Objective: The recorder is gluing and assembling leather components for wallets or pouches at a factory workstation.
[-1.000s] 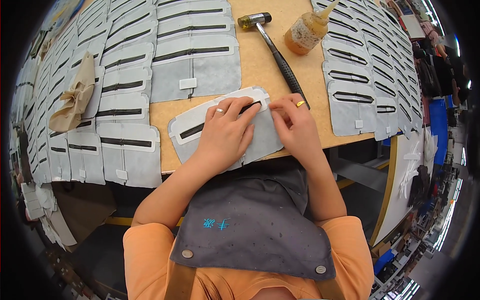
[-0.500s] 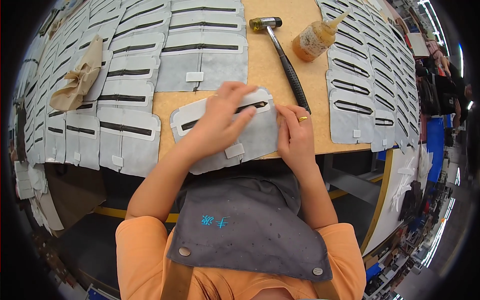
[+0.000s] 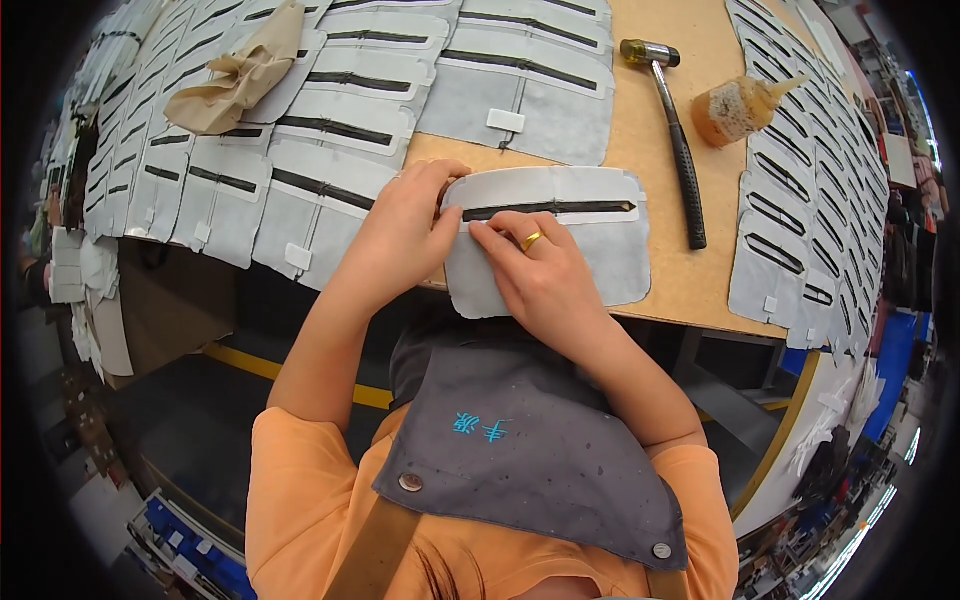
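Note:
A grey panel [image 3: 610, 268] with rounded corners lies at the table's near edge, its white upper band cut by a long slot showing a black strip [image 3: 590, 207]. At the panel's upper left corner my left hand [image 3: 405, 225] is closed on the edge, thumb on top and fingertips partly hidden. My right hand [image 3: 545, 270], wearing a gold ring [image 3: 532, 241], lies over the panel's middle. Its fingertips press together at the left end of the slot, close to my left thumb. Whether they also pinch the black strip, I cannot tell.
Overlapping rows of similar panels [image 3: 560, 105] cover the table's left and back, with more rows [image 3: 765, 285] at right. A crumpled tan cloth [image 3: 235, 90] rests on the left rows. Behind the panel are a black-handled mallet [image 3: 680, 150] and a bottle of amber liquid [image 3: 725, 115].
My left hand has moved from across the panel to its left corner. My right hand has left the right edge for the slot's left end. The small white tab is no longer visible; the view has shifted.

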Demonstrator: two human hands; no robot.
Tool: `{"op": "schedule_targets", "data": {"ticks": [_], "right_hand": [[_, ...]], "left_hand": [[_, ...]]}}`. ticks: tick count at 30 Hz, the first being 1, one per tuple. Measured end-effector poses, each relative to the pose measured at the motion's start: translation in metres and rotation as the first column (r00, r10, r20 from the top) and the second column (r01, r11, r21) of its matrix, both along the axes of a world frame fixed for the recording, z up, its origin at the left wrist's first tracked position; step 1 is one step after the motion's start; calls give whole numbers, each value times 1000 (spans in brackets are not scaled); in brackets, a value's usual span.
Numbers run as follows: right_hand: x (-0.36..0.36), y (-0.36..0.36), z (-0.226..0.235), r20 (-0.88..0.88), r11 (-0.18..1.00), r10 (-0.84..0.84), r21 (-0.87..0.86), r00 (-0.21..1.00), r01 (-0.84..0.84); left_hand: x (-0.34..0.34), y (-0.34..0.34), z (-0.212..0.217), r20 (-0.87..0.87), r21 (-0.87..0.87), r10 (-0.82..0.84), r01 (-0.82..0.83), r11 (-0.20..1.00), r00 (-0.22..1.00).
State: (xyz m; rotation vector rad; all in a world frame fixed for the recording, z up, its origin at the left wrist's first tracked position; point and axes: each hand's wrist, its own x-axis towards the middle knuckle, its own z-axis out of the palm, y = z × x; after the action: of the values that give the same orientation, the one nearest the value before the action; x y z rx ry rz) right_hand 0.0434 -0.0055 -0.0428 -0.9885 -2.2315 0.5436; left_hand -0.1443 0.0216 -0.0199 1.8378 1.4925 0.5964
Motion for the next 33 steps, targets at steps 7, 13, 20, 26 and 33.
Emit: {"op": "schedule_targets", "data": {"ticks": [7,13,20,26,33], "right_hand": [[-6,1,0,53,999,-49,26,997,48],[-4,4,1,71,997,-64,-40,995,67],[-4,7,7,73,995,-45,-83,996,51],[-7,6,11,285,999,-23,46,958,11],[-5,9,3,239,998,-36,65,970,21]], "left_hand": [[7,-2,-3,315,-110,124,-93,990,941],[6,1,-2,488,-225,191,-89,970,852],[2,3,-15,211,75,52,-69,995,976],[1,5,-14,117,122,48,-63,991,992],[2,12,-9,154,44,87,-94,995,984]]}}
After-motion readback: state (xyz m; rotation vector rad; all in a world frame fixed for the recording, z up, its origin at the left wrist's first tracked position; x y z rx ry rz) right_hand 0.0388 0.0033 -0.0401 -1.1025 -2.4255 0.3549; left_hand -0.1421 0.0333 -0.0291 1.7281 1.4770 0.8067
